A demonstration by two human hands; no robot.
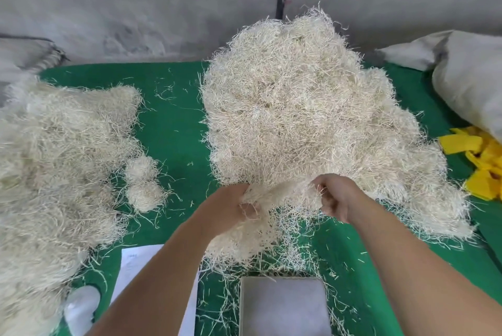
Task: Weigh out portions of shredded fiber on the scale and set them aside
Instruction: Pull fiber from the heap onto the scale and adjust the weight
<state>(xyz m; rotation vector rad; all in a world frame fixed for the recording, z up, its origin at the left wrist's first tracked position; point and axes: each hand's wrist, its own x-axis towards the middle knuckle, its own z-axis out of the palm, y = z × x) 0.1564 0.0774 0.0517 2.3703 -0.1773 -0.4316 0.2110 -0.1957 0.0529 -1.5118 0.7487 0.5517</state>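
Fiber dominates the green felt-covered tabletop (173,129): a tall heap of pale shredded fiber (304,107) rises just beyond the flat grey square scale platform (282,305), which sits at the near edge with loose strands strewn around it. Between scale and heap, the left hand (231,205) and right hand (336,197) each pinch one tuft of pale fiber (274,199) stretched between them, each grip closed on it above the scale's far side. Left of the scale lie a white paper sheet (135,265), partly hidden by the left forearm, and a white blurred object (81,308); farther left spreads a second pale fiber pile (54,161) with two small fiber balls (142,183) beside it. Right of the heap lie yellow cloth scraps (478,159) and a grey sack (472,77).
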